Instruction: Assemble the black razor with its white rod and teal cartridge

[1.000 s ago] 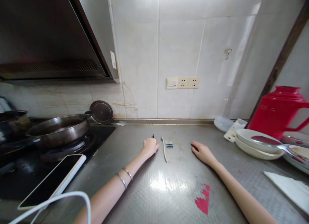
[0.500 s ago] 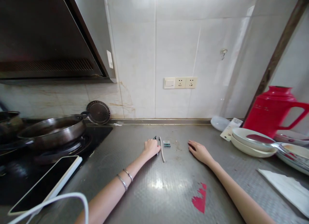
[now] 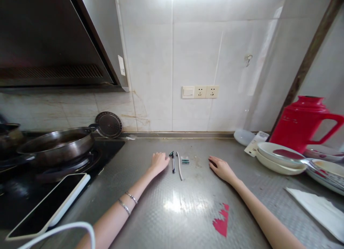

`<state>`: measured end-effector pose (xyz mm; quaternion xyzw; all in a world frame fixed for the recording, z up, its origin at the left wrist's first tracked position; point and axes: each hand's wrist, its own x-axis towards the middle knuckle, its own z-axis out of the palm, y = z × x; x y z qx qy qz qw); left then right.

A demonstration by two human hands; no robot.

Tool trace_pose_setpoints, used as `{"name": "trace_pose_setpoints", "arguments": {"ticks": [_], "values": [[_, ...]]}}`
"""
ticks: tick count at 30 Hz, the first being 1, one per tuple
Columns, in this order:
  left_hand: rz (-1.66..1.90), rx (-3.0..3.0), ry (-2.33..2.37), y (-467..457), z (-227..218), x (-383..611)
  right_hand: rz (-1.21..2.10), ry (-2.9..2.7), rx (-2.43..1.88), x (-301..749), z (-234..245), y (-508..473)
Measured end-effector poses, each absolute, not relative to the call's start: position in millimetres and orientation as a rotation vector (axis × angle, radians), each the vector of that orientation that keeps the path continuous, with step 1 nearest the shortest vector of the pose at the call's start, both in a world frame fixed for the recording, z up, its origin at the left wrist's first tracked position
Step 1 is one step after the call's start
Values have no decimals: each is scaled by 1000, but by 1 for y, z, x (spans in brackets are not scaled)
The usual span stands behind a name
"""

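Both my hands rest palm down on a steel counter (image 3: 188, 213). My left hand (image 3: 158, 162) lies flat with loosely curled fingers, holding nothing, just left of a small black razor-like tool (image 3: 172, 160). Beside that tool lie a thin white stick (image 3: 178, 165) and a small green-grey cartridge (image 3: 185, 159). My right hand (image 3: 221, 168) lies open and flat to the right of these items, touching none of them. Two bracelets circle my left wrist.
A pan (image 3: 55, 146) sits on the black hob at left, with a phone (image 3: 47, 204) and white cable in front. Stacked bowls (image 3: 279, 157), plates and a red jug (image 3: 305, 121) stand at right. A red mark (image 3: 222, 221) and a white cloth (image 3: 317, 207) lie nearer me.
My left hand has drawn back to the left, off the black tool, which now lies uncovered on the counter. My right hand has stayed put.
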<state>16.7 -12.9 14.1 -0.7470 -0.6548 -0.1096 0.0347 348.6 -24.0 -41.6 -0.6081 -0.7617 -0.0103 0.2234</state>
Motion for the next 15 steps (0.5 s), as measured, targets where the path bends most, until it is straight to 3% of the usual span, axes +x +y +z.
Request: {"name": "trace_pose_setpoints", "arguments": {"ticks": [15], "values": [[-361, -2287, -2092, -9, -20, -50, -62, -2121, -1686, 349, -41, -25]]}}
